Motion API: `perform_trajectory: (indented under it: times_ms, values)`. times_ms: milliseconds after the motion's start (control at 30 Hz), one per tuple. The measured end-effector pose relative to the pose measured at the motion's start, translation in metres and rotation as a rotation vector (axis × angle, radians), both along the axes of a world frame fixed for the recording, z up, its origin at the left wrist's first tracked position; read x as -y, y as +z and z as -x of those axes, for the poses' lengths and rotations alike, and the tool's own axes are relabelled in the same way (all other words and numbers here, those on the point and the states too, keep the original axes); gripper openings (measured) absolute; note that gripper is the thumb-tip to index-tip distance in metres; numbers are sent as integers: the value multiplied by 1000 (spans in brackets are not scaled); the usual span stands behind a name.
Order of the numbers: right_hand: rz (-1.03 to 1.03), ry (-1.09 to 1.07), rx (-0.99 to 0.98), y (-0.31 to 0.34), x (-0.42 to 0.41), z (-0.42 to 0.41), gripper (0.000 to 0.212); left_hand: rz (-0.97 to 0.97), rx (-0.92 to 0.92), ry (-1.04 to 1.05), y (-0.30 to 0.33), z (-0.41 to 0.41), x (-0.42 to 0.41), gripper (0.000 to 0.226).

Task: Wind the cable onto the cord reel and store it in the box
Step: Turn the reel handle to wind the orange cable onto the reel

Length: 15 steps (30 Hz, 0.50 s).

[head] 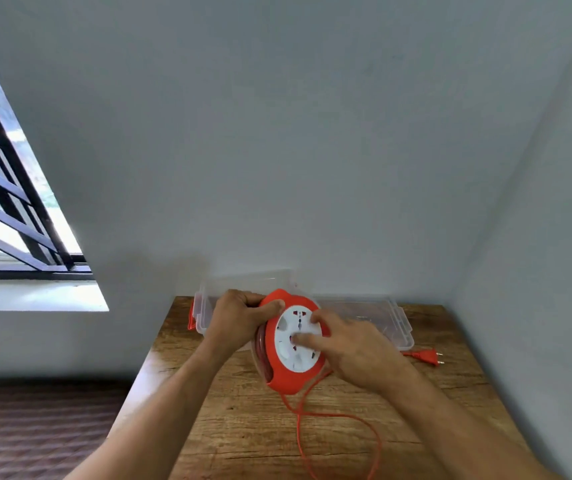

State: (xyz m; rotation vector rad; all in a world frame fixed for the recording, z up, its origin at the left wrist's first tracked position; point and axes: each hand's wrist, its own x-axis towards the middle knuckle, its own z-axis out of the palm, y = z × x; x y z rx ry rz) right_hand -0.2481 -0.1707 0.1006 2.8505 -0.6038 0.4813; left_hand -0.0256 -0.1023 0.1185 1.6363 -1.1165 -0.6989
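Head view. Left hand [239,317] grips the upper rim of one round orange plastic cord reel with a white socket face [291,344], holding it tilted above the wooden table [243,427]. Right hand [350,351] rests extended fingers on the white face, clasping nothing. One thin orange cable [364,424] trails loose to one plug [428,356]. One clear plastic box [208,306] stands behind; one clear lid [381,313] lies beside it.

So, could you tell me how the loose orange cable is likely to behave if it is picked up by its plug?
The cable is probably floppy: it lies in a slack loop on the table. It looks thin, so likely light, and would trail from the reel. The plug seems rigid and should slide easily rather than roll.
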Motion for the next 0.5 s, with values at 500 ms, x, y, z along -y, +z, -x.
perform_trajectory:
  times_ms: [500]
  values:
    - [174,425,-349,6,-12,-5,68,-420,189,-453,26,-13,20,50]
